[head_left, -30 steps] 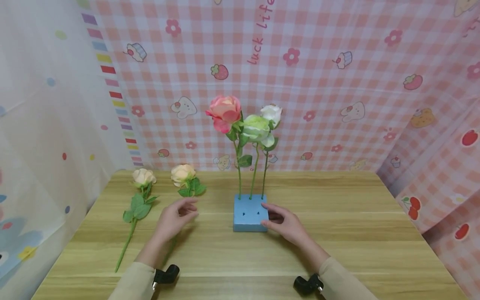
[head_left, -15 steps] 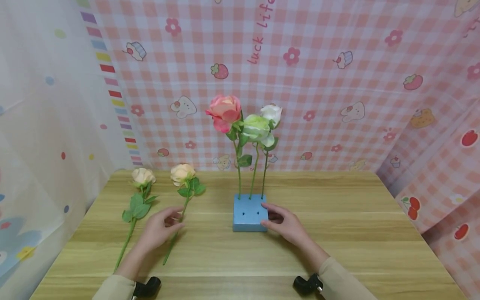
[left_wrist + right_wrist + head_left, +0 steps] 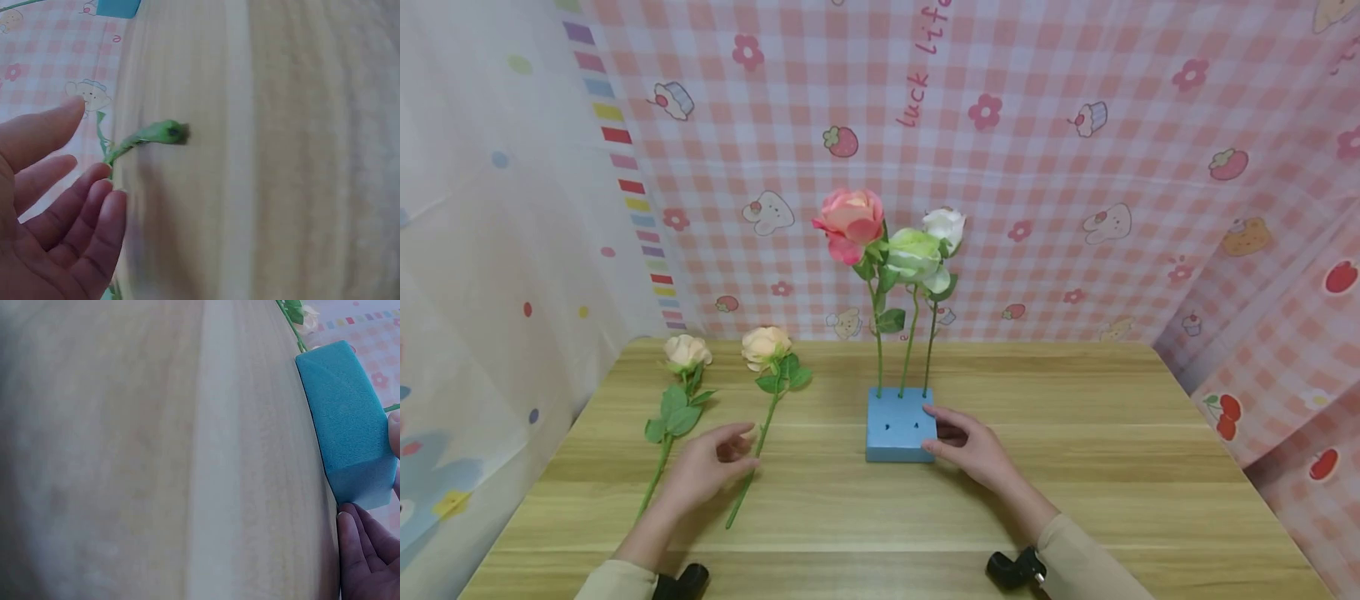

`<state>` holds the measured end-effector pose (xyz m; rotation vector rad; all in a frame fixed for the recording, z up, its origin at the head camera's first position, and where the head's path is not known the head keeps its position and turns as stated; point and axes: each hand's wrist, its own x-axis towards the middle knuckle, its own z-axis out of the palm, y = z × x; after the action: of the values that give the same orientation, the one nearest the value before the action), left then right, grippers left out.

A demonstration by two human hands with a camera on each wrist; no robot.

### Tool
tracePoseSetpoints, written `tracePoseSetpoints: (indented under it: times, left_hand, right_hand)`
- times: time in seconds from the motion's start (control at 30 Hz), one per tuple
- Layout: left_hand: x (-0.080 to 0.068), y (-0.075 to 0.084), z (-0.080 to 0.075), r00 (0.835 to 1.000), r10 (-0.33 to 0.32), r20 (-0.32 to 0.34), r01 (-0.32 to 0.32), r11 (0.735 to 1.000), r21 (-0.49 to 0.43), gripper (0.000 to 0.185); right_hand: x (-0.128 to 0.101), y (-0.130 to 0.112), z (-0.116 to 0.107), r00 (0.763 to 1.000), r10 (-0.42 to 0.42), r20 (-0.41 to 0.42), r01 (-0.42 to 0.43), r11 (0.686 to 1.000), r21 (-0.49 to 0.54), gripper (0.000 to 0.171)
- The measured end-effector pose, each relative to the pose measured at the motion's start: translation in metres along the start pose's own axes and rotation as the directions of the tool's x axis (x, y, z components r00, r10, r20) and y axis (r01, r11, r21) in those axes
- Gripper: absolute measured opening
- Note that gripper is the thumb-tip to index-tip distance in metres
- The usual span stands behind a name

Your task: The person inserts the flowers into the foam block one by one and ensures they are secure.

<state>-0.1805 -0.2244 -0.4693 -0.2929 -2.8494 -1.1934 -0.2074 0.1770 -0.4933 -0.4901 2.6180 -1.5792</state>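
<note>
A: Wood table [image 3: 1075, 467], pink checked cloth [image 3: 1052, 267] behind. Grip state?
B: Left grip [image 3: 711, 462]: fingers loose, holding nothing. Right grip [image 3: 973, 450]: holds right edge of blue block [image 3: 901, 417].
A: Beside left?
B: Cream rose [image 3: 770, 412], on table, just right of left grip, far from right grip. Long axis slants away, bloom far end. Touching stem? Can't tell.
A: Around it?
B: 2nd cream rose [image 3: 677, 415], left, stem end behind left forearm [image 3: 647, 529]. Block, right: pink rose [image 3: 850, 225], green rose [image 3: 913, 254], white rose [image 3: 943, 229] upright, 2 holes [image 3: 887, 427] in front.

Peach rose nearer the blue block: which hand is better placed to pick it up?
Likely the left hand: it is beside the rose's stem, holding nothing, while the right hand holds the blue block.
</note>
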Motion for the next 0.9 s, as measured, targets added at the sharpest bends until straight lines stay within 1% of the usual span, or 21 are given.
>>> tracePoseSetpoints:
  times: [0.13,0.2,0.3,0.4,0.57,0.67,0.77,0.9]
  left_hand:
    - [-0.001,-0.003,0.001,0.999,-0.051,0.017,0.051,0.999,-0.015,0.059]
    - [0.000,-0.005,0.002,0.998,-0.053,0.025,0.053,0.999,-0.010,0.061]
    - [0.000,-0.009,0.004,0.999,-0.038,0.029,0.037,0.999,0.022,0.059]
    - [0.002,-0.013,0.004,0.999,-0.004,0.036,0.001,0.998,0.056,0.055]
    - [0.004,-0.017,0.003,0.996,0.050,0.069,-0.053,0.997,0.051,0.054]
    - [0.006,-0.018,0.001,0.994,0.055,0.095,-0.059,0.997,0.040,0.056]
    - [0.007,-0.017,0.000,0.991,0.047,0.124,-0.051,0.998,0.030,0.060]
    - [0.008,-0.018,-0.002,0.984,0.065,0.167,-0.069,0.997,0.019,0.066]
  right_hand:
    - [0.000,0.000,0.000,1.000,0.002,0.004,-0.003,1.000,0.001,0.055]
    - [0.000,0.001,0.001,1.000,0.003,0.002,-0.003,1.000,-0.001,0.055]
    - [0.000,0.001,0.001,1.000,0.002,0.002,-0.002,1.000,-0.001,0.055]
    - [0.000,0.001,0.001,1.000,0.003,0.004,-0.003,1.000,-0.003,0.055]
    - [0.000,0.001,0.001,1.000,0.008,0.007,-0.008,1.000,0.004,0.055]
    - [0.000,0.001,0.000,1.000,0.011,0.008,-0.011,1.000,0.008,0.054]
    - [0.000,-0.001,0.000,1.000,0.019,0.012,-0.019,1.000,0.001,0.054]
    - [-0.004,-0.013,-0.002,1.000,0.015,0.015,-0.015,1.000,0.021,0.053]
